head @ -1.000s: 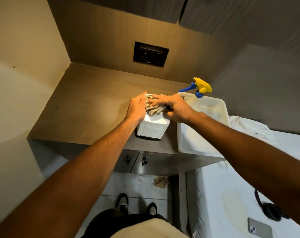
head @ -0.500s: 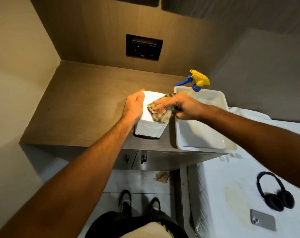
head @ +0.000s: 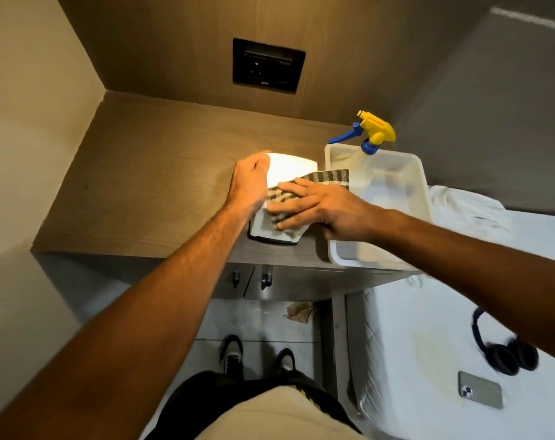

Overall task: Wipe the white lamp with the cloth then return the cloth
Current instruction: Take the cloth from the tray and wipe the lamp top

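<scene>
- The cloth (head: pixel 314 185) is pinned flat on the white lamp (head: pixel 288 168) by the right hand (head: pixel 320 208), fingers spread, not pinched.
- The lamp's left edge is gripped by the left hand (head: pixel 249 185).
- The bin (head: pixel 423 198) sits just right, so it's nearest the right hand.

White boxy lamp (head: pixel 287 168) upright, lit, on the wooden counter, striped cloth (head: pixel 320 181) draped across it

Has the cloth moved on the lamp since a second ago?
Yes. The cloth was bunched on the lamp's top; the right hand now presses it flat on the front face, one corner reaching the white tub.
</scene>
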